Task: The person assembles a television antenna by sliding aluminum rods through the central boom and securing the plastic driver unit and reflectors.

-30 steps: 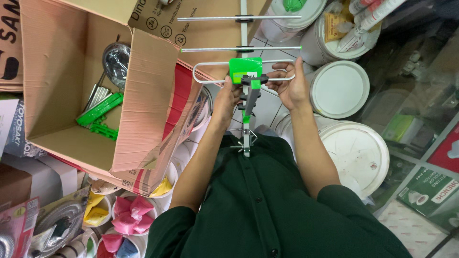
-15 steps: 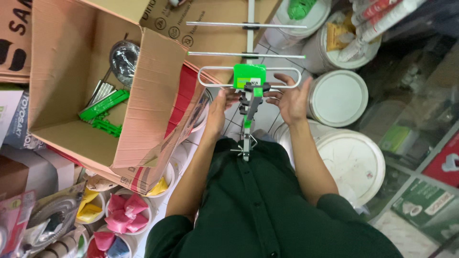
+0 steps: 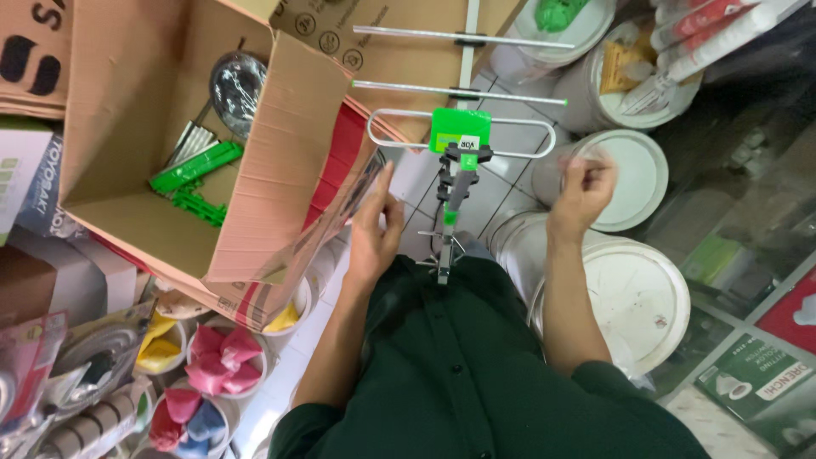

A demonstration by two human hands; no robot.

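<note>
Here the metal antenna (image 3: 459, 127) stands upright in front of the person, its lower mast end resting against the dark green shirt (image 3: 476, 374) at the waist, which seems to be what props it, since neither hand grips it. The left hand (image 3: 374, 229) hovers just beside the mast on its left, fingers loosely extended and open, touching nothing that can be made out. The right hand (image 3: 582, 187) is lifted to the right of the looped element, well clear of the metal, with fingers curled inward; it is blurred, so whether something small is pinched in it cannot be told. A green plastic bracket (image 3: 460, 130) sits at the middle of the loop, with a black clamp just below it, and two straight cross rods lie above along the boom. To the left an open cardboard box (image 3: 136, 127) holds more green plastic parts (image 3: 195, 166) and a wrapped roundish item, close enough for pieces to be taken out. White lidded buckets (image 3: 633, 297) stand on the tiled floor to the right, and tubs of coloured goods lie lower left.
</note>
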